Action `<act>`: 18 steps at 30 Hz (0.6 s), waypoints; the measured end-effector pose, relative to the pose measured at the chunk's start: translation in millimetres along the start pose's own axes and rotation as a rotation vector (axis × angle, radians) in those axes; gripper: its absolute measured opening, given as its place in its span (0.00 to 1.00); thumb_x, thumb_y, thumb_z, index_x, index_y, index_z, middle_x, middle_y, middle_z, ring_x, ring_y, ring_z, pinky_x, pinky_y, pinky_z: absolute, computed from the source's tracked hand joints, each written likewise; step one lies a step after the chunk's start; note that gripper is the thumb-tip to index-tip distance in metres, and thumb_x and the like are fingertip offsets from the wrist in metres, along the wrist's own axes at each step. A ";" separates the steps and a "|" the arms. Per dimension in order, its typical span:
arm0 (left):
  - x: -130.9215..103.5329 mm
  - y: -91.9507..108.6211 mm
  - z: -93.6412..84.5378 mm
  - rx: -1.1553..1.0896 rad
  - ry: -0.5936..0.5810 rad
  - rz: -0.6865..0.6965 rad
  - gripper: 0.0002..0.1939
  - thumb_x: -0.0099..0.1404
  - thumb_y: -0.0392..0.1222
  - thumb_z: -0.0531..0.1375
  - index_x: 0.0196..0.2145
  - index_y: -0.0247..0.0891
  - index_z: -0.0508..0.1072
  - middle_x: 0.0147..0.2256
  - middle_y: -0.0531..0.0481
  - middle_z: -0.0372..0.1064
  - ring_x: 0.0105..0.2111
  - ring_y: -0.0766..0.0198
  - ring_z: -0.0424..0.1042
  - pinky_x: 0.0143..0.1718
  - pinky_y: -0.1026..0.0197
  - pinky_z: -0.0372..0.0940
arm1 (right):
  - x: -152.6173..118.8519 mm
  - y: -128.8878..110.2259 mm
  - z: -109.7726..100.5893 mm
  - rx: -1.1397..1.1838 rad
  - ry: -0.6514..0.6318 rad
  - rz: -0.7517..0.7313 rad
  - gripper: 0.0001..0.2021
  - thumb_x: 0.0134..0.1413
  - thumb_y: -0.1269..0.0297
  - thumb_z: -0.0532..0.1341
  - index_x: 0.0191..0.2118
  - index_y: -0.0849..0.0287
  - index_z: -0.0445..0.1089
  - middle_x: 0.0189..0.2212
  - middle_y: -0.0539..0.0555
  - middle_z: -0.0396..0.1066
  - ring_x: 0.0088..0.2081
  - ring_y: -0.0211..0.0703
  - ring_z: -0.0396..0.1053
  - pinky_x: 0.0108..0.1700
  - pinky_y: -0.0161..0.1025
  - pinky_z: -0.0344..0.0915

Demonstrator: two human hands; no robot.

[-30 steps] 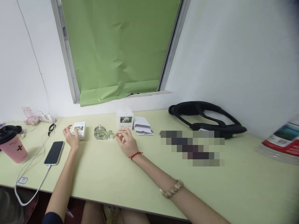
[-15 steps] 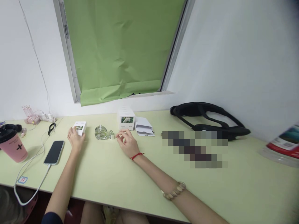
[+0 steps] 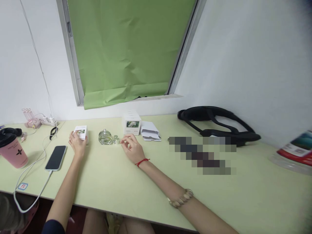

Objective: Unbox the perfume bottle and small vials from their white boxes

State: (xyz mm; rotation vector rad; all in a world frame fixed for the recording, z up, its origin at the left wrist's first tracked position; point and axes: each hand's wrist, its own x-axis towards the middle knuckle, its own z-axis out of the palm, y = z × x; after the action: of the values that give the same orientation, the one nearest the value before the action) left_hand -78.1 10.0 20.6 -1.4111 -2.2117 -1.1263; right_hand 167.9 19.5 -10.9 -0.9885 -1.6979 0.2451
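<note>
My left hand (image 3: 78, 145) is closed around a small white box (image 3: 83, 128) with a flower picture on it, its fingers across the front and the thumb at the right side. To the right stands a round clear glass perfume bottle (image 3: 105, 137) with pale green liquid. Close beside the bottle is a small glass cap (image 3: 115, 140). My right hand (image 3: 133, 149), with a red string on its wrist, rests on the table just right of the cap. Its fingers are loosely bent and apart, with nothing seen in them.
Behind my right hand stand a larger white flower box (image 3: 133, 126) and a folded white cardboard insert (image 3: 150, 131). A black headset (image 3: 219, 122) lies at right. On the left are a charging phone (image 3: 56, 158), a pink cup (image 3: 15, 151) and a power strip (image 3: 50, 123).
My left hand and the white box have shifted slightly left, and the box is turned so that more of its right side shows. My right hand stays by the cap.
</note>
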 end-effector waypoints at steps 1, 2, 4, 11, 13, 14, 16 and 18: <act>-0.1 0.1 0.0 0.000 -0.004 0.002 0.26 0.56 0.47 0.61 0.52 0.40 0.63 0.55 0.39 0.55 0.56 0.50 0.56 0.54 0.49 0.53 | -0.2 0.5 0.2 -0.001 -0.002 -0.001 0.06 0.50 0.68 0.54 0.27 0.58 0.66 0.36 0.53 0.65 0.23 0.30 0.63 0.23 0.30 0.60; -0.3 0.3 0.1 0.000 -0.007 0.003 0.26 0.56 0.47 0.60 0.52 0.39 0.63 0.56 0.38 0.55 0.56 0.50 0.56 0.54 0.49 0.53 | -0.4 0.9 0.5 -0.003 -0.003 -0.002 0.06 0.50 0.68 0.54 0.27 0.58 0.66 0.36 0.53 0.65 0.23 0.30 0.63 0.23 0.30 0.60; -0.8 1.0 0.4 0.004 -0.008 0.005 0.26 0.56 0.47 0.61 0.51 0.39 0.64 0.56 0.38 0.55 0.56 0.50 0.57 0.54 0.49 0.53 | -0.8 1.7 0.8 -0.009 -0.008 -0.003 0.06 0.50 0.68 0.53 0.27 0.58 0.66 0.36 0.52 0.65 0.23 0.30 0.63 0.23 0.30 0.60; -4.1 4.3 1.9 0.018 0.036 0.114 0.17 0.57 0.48 0.59 0.43 0.41 0.68 0.55 0.40 0.57 0.57 0.50 0.55 0.55 0.49 0.51 | -1.3 1.5 0.6 0.001 -0.031 -0.002 0.07 0.50 0.69 0.53 0.26 0.58 0.66 0.35 0.53 0.66 0.23 0.31 0.63 0.23 0.31 0.59; -4.5 4.6 2.3 0.014 0.043 0.136 0.08 0.58 0.45 0.57 0.35 0.41 0.68 0.53 0.41 0.59 0.56 0.51 0.56 0.55 0.50 0.51 | -1.4 1.5 0.4 -0.001 -0.037 -0.007 0.07 0.50 0.69 0.53 0.26 0.58 0.66 0.35 0.53 0.66 0.24 0.31 0.63 0.23 0.31 0.59; -4.5 4.4 2.8 0.014 0.035 0.143 0.05 0.59 0.43 0.57 0.31 0.40 0.68 0.52 0.42 0.61 0.56 0.52 0.56 0.55 0.50 0.51 | -1.5 1.6 0.4 -0.005 -0.041 -0.010 0.07 0.50 0.68 0.53 0.26 0.58 0.66 0.35 0.53 0.66 0.24 0.31 0.63 0.24 0.31 0.59; -4.2 2.9 4.7 0.015 0.008 0.149 0.03 0.58 0.41 0.57 0.28 0.40 0.66 0.50 0.43 0.62 0.55 0.53 0.58 0.55 0.51 0.51 | -1.7 2.1 0.3 -0.013 -0.047 -0.015 0.07 0.50 0.68 0.53 0.26 0.58 0.66 0.35 0.53 0.66 0.24 0.31 0.63 0.24 0.31 0.59; -3.6 0.7 7.3 0.017 -0.023 0.156 0.02 0.57 0.40 0.57 0.28 0.40 0.65 0.48 0.43 0.64 0.53 0.53 0.60 0.55 0.51 0.52 | -1.9 2.7 0.5 -0.014 -0.046 -0.018 0.07 0.50 0.68 0.53 0.25 0.58 0.66 0.35 0.53 0.66 0.23 0.31 0.63 0.24 0.31 0.59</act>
State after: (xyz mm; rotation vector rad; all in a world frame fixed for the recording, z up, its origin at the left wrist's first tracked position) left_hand -74.6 13.2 14.0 -1.5663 -2.0789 -1.0409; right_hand 169.0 20.0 -14.1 -0.9841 -1.7519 0.2462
